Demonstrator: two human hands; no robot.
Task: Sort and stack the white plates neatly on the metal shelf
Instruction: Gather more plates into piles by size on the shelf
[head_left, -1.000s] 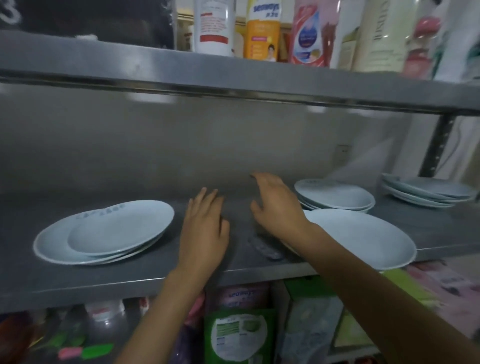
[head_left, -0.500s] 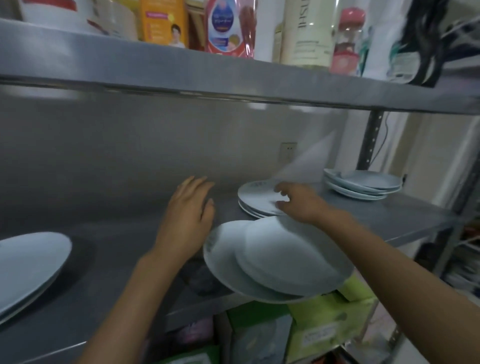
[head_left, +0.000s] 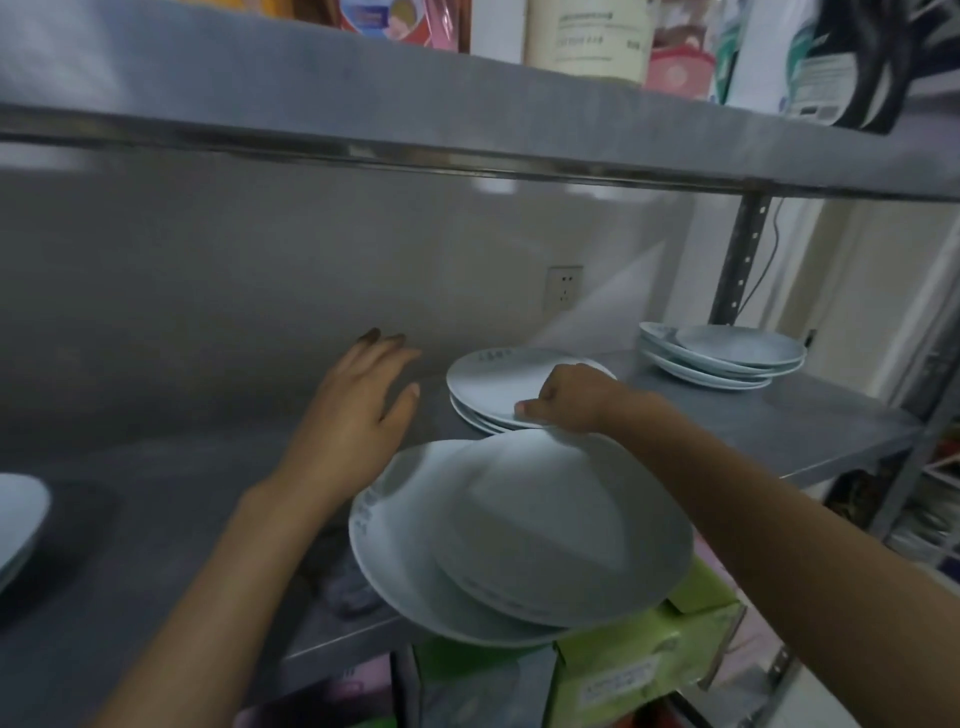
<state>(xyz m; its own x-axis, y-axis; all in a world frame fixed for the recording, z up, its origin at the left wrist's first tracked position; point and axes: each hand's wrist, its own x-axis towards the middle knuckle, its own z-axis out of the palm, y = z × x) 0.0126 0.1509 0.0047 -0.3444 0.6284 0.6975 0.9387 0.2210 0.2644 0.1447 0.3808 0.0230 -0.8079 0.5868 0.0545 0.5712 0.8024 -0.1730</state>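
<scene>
At the far left edge we see part of a white plate lying on the metal shelf, well apart from the rest. Next comes our left hand, fingers spread and holding nothing, hovering over bare shelf just beside the middle stack. Our right hand pinches the near rim of that stack's top plate. In front of it, the front pair of plates lies overlapped and askew, hanging over the shelf's front edge. At the far right stands the right-hand stack, a few plates unevenly piled. We judge the sorting only partly done: four separate groups remain, and the overhanging pair looks most in need of moving back.
</scene>
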